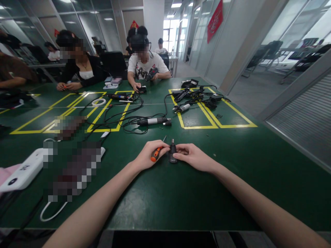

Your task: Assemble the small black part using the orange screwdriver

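Note:
An orange and black screwdriver (pixel 156 154) lies in the grip of my left hand (pixel 147 154), its thin shaft pointing up and away. Between both hands is a small black tool body (pixel 172 155) with a silver metal tip at its far end. The thumb and fingers of my right hand (pixel 192 156) are closed on its right side. My left fingertips touch, or nearly touch, its left side. Beyond the hands lies a black and silver pen-shaped power tool (pixel 153 121) with a cord.
Yellow tape (pixel 200 127) marks boxes on the green table (pixel 227 182). Tangled black cables and tools (pixel 187 94) lie at the far right. A white power strip (pixel 26 168) sits at the left. Across the table a person (pixel 148 65) holds a drill; another person (pixel 80 69) sits left.

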`<move>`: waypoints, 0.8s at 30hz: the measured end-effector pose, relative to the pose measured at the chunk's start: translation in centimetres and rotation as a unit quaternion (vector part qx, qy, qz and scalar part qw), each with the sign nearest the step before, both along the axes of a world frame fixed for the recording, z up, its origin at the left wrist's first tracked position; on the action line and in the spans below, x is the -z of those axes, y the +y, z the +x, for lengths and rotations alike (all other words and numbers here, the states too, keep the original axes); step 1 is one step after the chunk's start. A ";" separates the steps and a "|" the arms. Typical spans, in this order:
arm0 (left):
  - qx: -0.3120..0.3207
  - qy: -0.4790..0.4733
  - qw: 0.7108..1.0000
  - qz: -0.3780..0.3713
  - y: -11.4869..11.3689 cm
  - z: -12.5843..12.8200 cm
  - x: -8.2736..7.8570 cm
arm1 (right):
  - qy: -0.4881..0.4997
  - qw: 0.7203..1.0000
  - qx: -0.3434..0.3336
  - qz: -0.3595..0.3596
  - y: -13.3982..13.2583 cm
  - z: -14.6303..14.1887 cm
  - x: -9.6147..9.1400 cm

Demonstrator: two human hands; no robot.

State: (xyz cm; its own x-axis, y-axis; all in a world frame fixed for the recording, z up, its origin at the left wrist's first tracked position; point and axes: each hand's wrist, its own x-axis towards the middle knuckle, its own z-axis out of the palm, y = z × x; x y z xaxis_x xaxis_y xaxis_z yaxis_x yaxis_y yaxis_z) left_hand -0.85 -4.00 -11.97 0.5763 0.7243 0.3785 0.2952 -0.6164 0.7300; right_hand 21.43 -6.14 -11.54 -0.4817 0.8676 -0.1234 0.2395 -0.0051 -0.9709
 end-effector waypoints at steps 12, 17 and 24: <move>-0.066 0.004 0.998 0.021 0.9 -0.2 0.9 | -0.111 0.982 0.041 0.150 0.6 1.3 -0.1; -0.109 -0.043 0.993 0.010 0.7 -0.4 0.7 | -0.133 0.967 0.023 0.214 1.1 2.2 0.7; -0.120 -0.120 0.985 -0.020 0.3 -0.4 0.1 | -0.077 0.976 0.032 0.203 0.6 0.6 0.8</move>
State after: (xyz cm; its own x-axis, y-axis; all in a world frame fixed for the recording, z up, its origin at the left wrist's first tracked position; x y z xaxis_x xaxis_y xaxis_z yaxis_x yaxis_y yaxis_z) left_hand -1.20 -3.71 -12.02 0.2833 0.8465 0.4508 0.2451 -0.5184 0.8193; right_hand 22.00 -5.50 -12.30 -0.4276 0.8879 0.1697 0.3947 0.3522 -0.8486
